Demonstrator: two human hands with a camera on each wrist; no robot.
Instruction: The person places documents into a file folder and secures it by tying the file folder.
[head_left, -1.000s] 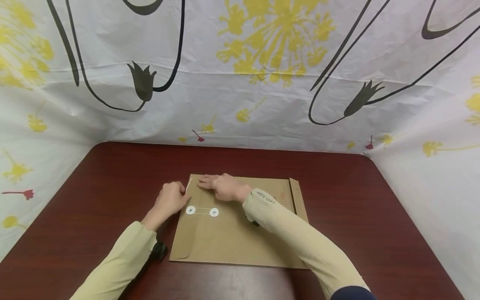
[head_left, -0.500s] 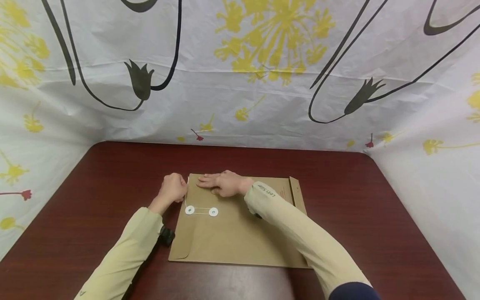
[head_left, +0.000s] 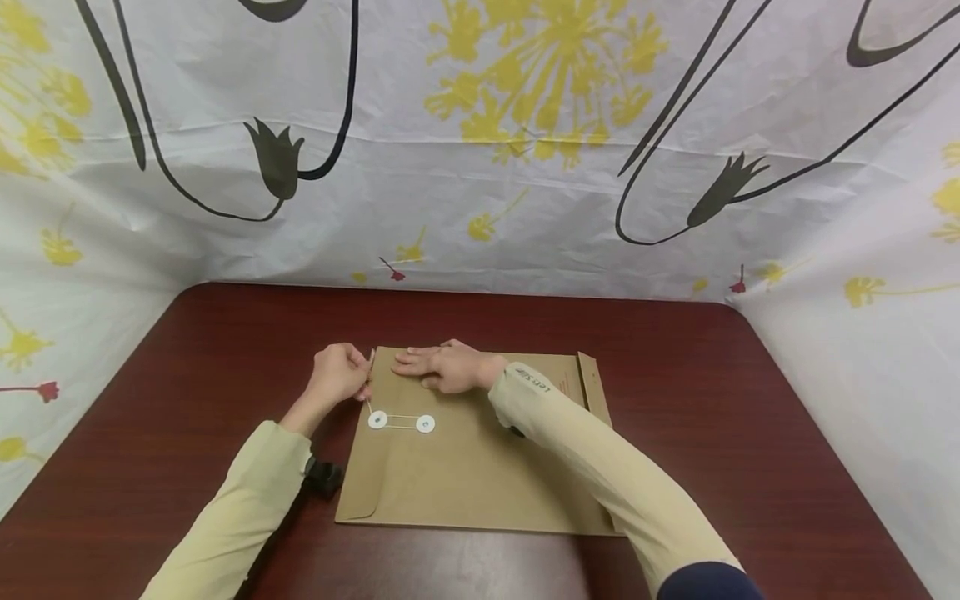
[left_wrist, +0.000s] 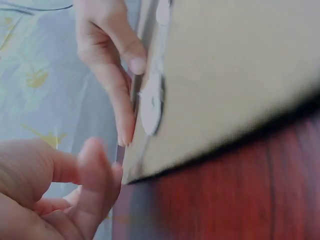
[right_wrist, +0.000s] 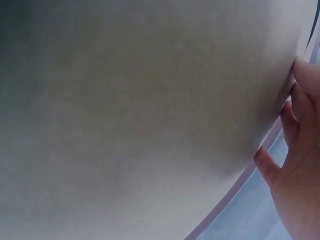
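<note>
A brown kraft paper envelope (head_left: 480,475) lies flat on the table, its flap at the left. Two white button discs, a left disc (head_left: 377,420) and a right disc (head_left: 426,424), have thin string wound between them. From the left disc the string runs up to my left hand (head_left: 339,372), whose fingertips pinch it beside the envelope's left edge. In the left wrist view the left hand (left_wrist: 55,190) has its fingertips together; the string there is too blurred to follow. My right hand (head_left: 450,367) rests with extended fingers on the envelope's upper left part.
The dark red wooden table (head_left: 712,433) extends on all sides of the envelope. A folded edge strip (head_left: 596,392) stands up at the envelope's right end. White patterned sheeting (head_left: 465,208) encloses the back and sides. A black device (head_left: 324,479) sits under the left wrist.
My left hand rose along the envelope's left edge, then turned so its fingers show, drawing the string upward from the left disc. The right hand stayed nearly still on the envelope.
</note>
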